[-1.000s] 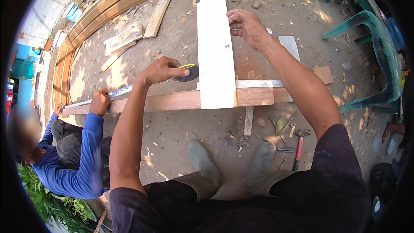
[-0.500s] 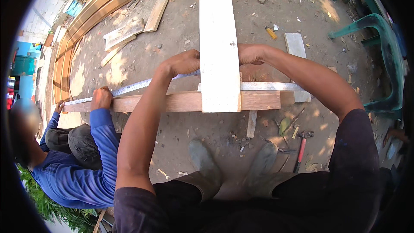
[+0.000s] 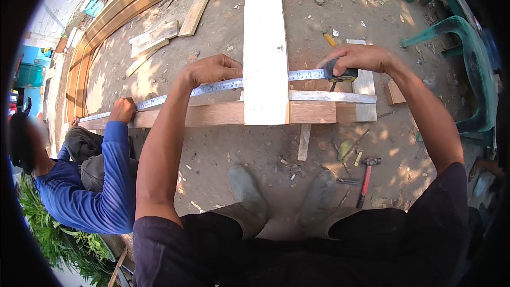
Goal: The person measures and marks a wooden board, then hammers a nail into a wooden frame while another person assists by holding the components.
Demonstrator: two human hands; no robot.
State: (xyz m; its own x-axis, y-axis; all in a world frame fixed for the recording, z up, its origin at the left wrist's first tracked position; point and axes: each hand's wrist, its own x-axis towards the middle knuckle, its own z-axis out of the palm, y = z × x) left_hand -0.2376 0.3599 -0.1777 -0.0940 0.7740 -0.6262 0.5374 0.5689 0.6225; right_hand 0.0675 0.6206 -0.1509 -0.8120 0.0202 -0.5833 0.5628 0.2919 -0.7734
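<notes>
My right hand (image 3: 366, 58) grips the dark case of a tape measure (image 3: 340, 70), right of a long white board (image 3: 265, 48). The drawn-out blade (image 3: 204, 88) runs left, passing under the board and along a brown timber (image 3: 212, 114). My left hand (image 3: 212, 69) is closed at the board's left edge, just above the blade; what its fingers pinch, if anything, is hidden. At the left, a co-worker in a blue sleeve has one hand (image 3: 123, 110) on the blade and timber. Their other hand is by the timber's far left end.
A pale flat strip (image 3: 332, 96) lies beside the timber, right of the board. On the ground are a red-handled hammer (image 3: 366, 180), a yellow-orange tool (image 3: 330, 39) and wood offcuts (image 3: 196, 11). Green plastic chairs (image 3: 481, 74) stand at right, long brown frames (image 3: 79, 69) at left.
My right hand has come out from behind the white board and moved right with the tape measure, so blade shows on that side. My left hand stays by the board's left edge.
</notes>
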